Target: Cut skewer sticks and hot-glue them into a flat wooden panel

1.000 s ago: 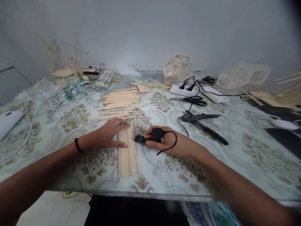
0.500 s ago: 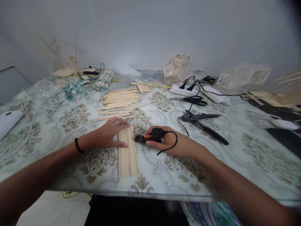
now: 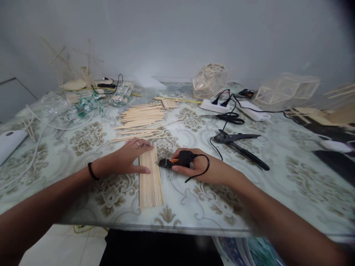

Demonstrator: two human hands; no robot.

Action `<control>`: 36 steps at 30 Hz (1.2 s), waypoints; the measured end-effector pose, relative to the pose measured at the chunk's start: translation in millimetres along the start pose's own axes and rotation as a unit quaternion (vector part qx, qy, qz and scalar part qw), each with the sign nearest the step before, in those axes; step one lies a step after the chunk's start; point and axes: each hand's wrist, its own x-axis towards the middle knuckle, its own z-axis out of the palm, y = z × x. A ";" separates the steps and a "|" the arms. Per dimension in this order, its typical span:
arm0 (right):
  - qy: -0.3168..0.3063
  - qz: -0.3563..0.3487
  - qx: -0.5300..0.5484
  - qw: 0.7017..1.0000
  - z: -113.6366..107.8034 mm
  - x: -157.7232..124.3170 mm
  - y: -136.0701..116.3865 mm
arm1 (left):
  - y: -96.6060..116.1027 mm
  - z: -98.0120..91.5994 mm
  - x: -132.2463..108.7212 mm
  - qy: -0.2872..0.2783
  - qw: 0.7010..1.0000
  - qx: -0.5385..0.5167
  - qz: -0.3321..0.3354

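Wooden-stick panel [image 3: 151,190] lies flat on table [image 3: 177,218], the landmark. Left hand [image 3: 129,159] spread across its upper part, fingers loose; right hand [image 3: 206,171], apart from left, clamped around black corded tool [image 3: 183,159], tip at panel's right edge. Loose sticks [image 3: 142,116] beyond panel; black cutters [image 3: 229,139] right of it.

Free strip along near table edge [image 3: 183,229], before stick panel [image 3: 151,188]; loose sticks [image 3: 142,116] block beyond, cutters [image 3: 229,139] right.
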 end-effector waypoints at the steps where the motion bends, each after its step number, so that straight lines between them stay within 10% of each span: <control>1: -0.001 -0.001 0.001 1.000 0.0 0.1 0.3 | -0.1 0.0 0.0 -0.002 1.000 0.001 0.000; 36: -0.007 0.006 0.003 1.000 -0.5 -0.3 1.1 | 1.7 -2.0 1.3 -0.002 1.000 -0.002 0.001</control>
